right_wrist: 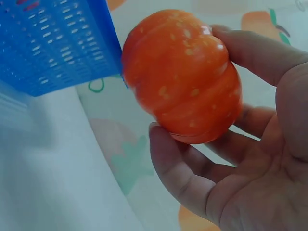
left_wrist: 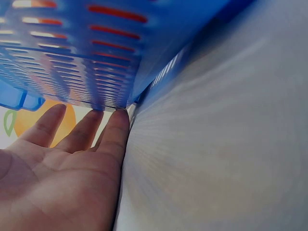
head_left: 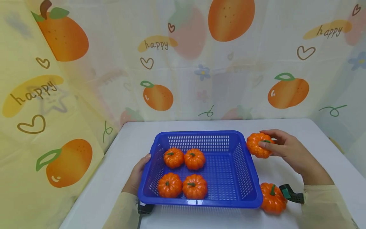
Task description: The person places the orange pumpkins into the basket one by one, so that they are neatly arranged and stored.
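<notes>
Outside the right rim of the blue plastic basket [head_left: 200, 204], my right hand [head_left: 290, 149] grips a small orange toy pumpkin [head_left: 258, 146] with a green stem. Thumb and fingers lie around its sides, and it is raised beside the rim, as the right wrist view also shows. My left hand [head_left: 137, 175] is at the basket's left side. In the left wrist view its nearly straight fingers [left_wrist: 113, 134] reach the slotted wall [left_wrist: 72, 72]. Inside the basket, toward the left, sit several pumpkins [head_left: 195, 186] in two rows.
Another pumpkin [head_left: 273, 198] rests on the white table [head_left: 137, 133] outside the basket's front right corner, next to the black strap [head_left: 294, 194] at my right wrist. A fruit-printed cloth [head_left: 183, 73] hangs behind the table and along its left.
</notes>
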Demonstrator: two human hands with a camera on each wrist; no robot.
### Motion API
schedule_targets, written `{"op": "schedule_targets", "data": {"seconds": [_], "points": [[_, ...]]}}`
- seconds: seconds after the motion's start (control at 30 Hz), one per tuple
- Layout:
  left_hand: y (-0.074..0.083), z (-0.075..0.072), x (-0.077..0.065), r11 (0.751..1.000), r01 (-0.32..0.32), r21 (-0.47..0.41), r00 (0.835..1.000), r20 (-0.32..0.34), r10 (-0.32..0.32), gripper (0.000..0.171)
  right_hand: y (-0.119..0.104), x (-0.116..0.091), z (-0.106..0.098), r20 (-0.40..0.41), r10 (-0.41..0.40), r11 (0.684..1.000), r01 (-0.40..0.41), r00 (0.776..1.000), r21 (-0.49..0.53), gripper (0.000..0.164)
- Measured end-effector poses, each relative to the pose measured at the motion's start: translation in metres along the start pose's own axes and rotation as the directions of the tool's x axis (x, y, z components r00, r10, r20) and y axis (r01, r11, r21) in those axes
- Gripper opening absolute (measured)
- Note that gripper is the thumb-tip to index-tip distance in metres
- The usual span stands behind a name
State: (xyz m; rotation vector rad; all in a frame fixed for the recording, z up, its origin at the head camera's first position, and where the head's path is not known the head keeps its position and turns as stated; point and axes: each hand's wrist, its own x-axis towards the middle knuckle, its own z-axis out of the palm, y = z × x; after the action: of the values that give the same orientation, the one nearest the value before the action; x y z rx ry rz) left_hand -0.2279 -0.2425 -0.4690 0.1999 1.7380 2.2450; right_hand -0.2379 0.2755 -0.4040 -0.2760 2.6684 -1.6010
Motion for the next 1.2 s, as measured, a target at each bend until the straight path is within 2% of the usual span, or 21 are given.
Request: {"op": "schedule_targets", "data": {"seconds": [0.07, 0.1, 0.17, 0.33, 0.53, 0.83, 1.07, 1.2], "points": [[-0.009, -0.015, 0.005, 0.999, 0.046, 0.027, 0.999, -0.007, -0.046, 0.074, -0.002, -0.001, 0.001, -0.001, -0.013, 1.000, 0.013, 1.000, 0.020, 0.062], [-0.014, -0.023, 0.007, 0.999, 0.047, 0.013, 0.998, 0.027, -0.048, 0.074, -0.003, -0.001, 0.002, -0.001, -0.019, 0.999, 0.019, 1.000, 0.031, 0.062], [-0.017, -0.025, 0.009, 0.999, 0.046, -0.004, 0.999, 0.027, -0.046, 0.072, -0.004, -0.001, 0.003, -0.001, -0.029, 0.998, 0.029, 1.000, 0.047, 0.061], [-0.015, -0.020, 0.010, 0.998, 0.059, -0.038, 0.998, -0.010, -0.059, 0.070, -0.009, -0.002, 0.007, 0.002, -0.052, 0.997, 0.052, 0.999, 0.063, 0.060], [-0.013, -0.019, 0.008, 0.997, 0.069, -0.047, 0.998, 0.003, -0.069, 0.071, -0.015, -0.003, 0.011, 0.019, -0.052, 0.997, 0.051, 0.998, 0.055, 0.060], [-0.014, -0.020, 0.011, 0.998, 0.066, 0.004, 0.998, 0.001, -0.066, 0.072, -0.026, -0.005, 0.015, 0.032, -0.100, 0.992, 0.097, 0.994, 0.076, 0.058], [-0.015, -0.019, 0.008, 0.997, 0.062, -0.055, 0.998, -0.019, -0.063, 0.070, -0.036, -0.006, 0.023, 0.040, -0.135, 0.987, 0.131, 0.990, 0.092, 0.057], [-0.014, -0.019, 0.008, 0.996, 0.067, -0.061, 0.998, -0.015, -0.068, 0.071, -0.042, -0.006, 0.029, 0.057, -0.155, 0.983, 0.148, 0.986, 0.106, 0.053]]}}
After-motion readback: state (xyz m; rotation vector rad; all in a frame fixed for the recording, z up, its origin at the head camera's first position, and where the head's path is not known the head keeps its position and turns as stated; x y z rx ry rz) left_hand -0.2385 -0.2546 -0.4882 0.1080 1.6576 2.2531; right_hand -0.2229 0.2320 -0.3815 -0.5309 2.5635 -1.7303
